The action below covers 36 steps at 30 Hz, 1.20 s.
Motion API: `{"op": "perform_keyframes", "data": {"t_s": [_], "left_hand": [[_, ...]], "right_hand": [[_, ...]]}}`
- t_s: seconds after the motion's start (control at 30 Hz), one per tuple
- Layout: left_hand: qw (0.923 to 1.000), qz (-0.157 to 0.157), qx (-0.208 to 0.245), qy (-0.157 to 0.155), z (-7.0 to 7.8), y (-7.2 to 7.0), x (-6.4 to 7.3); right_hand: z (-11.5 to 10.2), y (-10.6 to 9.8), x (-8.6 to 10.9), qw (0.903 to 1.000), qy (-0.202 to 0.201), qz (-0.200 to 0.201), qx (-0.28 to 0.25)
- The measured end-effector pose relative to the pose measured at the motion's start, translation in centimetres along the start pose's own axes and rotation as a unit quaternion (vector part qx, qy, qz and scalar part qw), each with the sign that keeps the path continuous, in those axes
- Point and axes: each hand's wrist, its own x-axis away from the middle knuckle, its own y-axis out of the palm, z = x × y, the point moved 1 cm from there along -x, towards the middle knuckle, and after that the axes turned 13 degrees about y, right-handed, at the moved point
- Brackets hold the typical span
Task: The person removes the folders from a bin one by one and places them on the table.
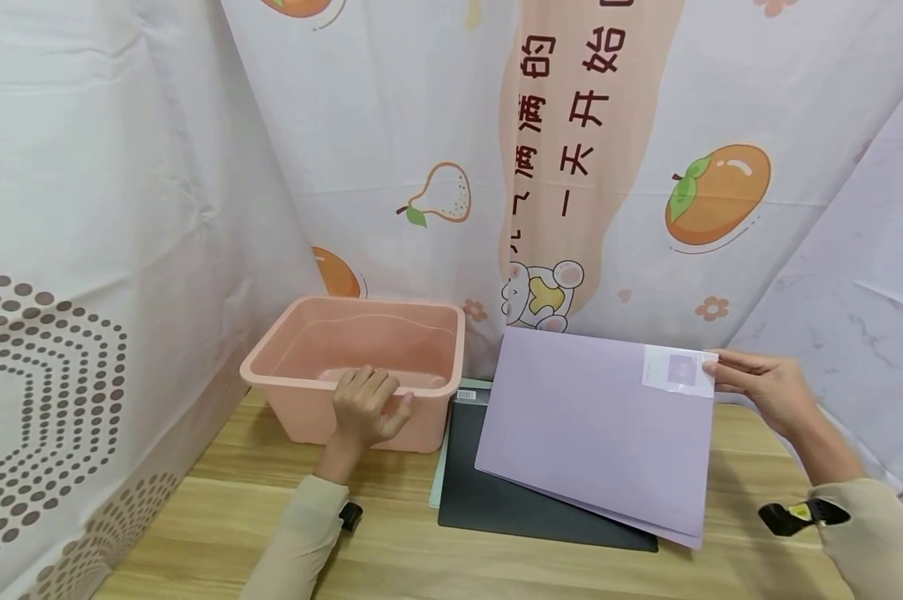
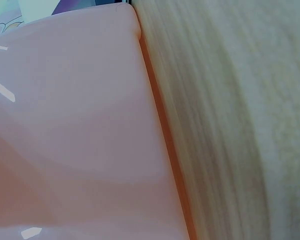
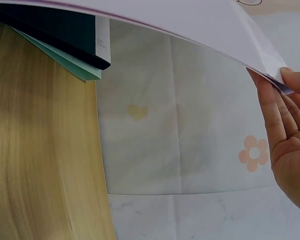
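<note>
My left hand point(image 1: 367, 407) grips the front rim of a pink plastic bin point(image 1: 301, 408), fingers over the edge and thumb on the outside. Only the bin's outer wall point(image 2: 80, 110) and the wood show in the left wrist view. On the right, a purple folder point(image 1: 586, 417) has its upper right corner, near a white label, pinched by my right hand point(image 1: 770, 387). The right wrist view shows that hand point(image 3: 292, 135) with its thumb on the folder point(image 3: 190, 20), which is lifted at this corner. A black folder point(image 1: 489, 500) lies partly hidden beneath it.
A mint-green folder point(image 1: 436, 483) peeks out from under the black one, beside the bin. All stand on a wooden table point(image 1: 398, 533). Printed fabric point(image 1: 391, 108) hangs behind the table, with more white fabric point(image 1: 106, 167) on the left side.
</note>
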Motion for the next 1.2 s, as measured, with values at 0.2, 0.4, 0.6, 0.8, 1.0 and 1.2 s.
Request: {"op": "perform_keyframes", "data": {"t_s": [0.2,0.4,0.6,0.8,1.0,1.2], "left_hand": [[1.0000,0.000,0.000,0.001,0.0,0.0,0.0],[1.0000,-0.003,0.004,0.000,0.1,0.1,-0.3],[1.0000,-0.007,0.003,-0.001,0.1,0.0,-0.4],[1.0000,-0.008,0.000,-0.004,0.2,-0.1,-0.2],[1.0000,-0.009,0.001,-0.002,0.2,-0.1,0.0],[1.0000,-0.004,-0.001,-0.002,0.0,0.2,-0.1]], "right_hand": [[0.2,0.2,-0.1,0.9996,0.002,0.005,0.027],[0.1,0.2,0.2,0.9988,0.020,0.013,0.044],[0.2,0.5,-0.2,0.9988,0.018,0.011,0.043],[0.7,0.9,-0.6,0.9981,0.003,0.010,0.061],[1.1,1.2,-0.8,0.9976,0.003,0.006,0.068],[0.8,1.1,-1.1,0.9937,0.012,0.022,0.109]]}}
